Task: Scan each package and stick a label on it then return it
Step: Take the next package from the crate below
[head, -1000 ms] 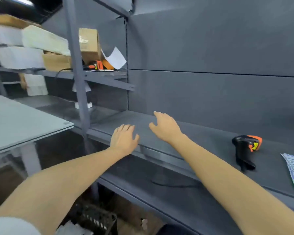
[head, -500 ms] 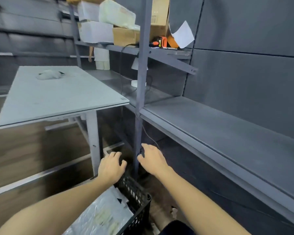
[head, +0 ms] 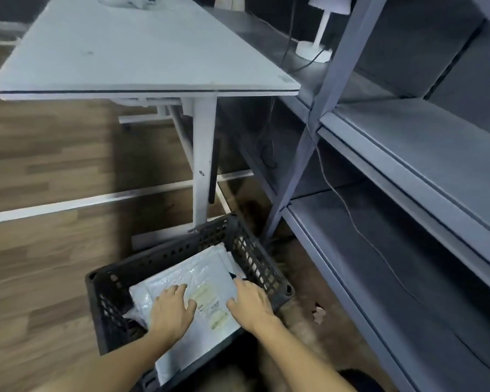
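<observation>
A black perforated plastic crate (head: 181,251) stands on the wooden floor below me. Inside it lie white plastic mailer packages; the top package (head: 201,281) carries a printed label. My left hand (head: 171,309) rests flat on the top package's left part, fingers spread. My right hand (head: 251,302) lies on its right edge near the crate's right wall, fingers spread as well. Neither hand has closed around the package. The scanner and the label sheet are out of view.
A white table (head: 142,60) stands over the floor behind the crate, its leg (head: 201,159) just beyond the crate. Grey metal shelving (head: 408,154) runs along the right, with an upright post (head: 303,154), a thin cable and a white lamp (head: 317,38).
My view has swung from the shelf down to the floor. Both hands dropped from the shelf edge into the crate and now rest on the top package.
</observation>
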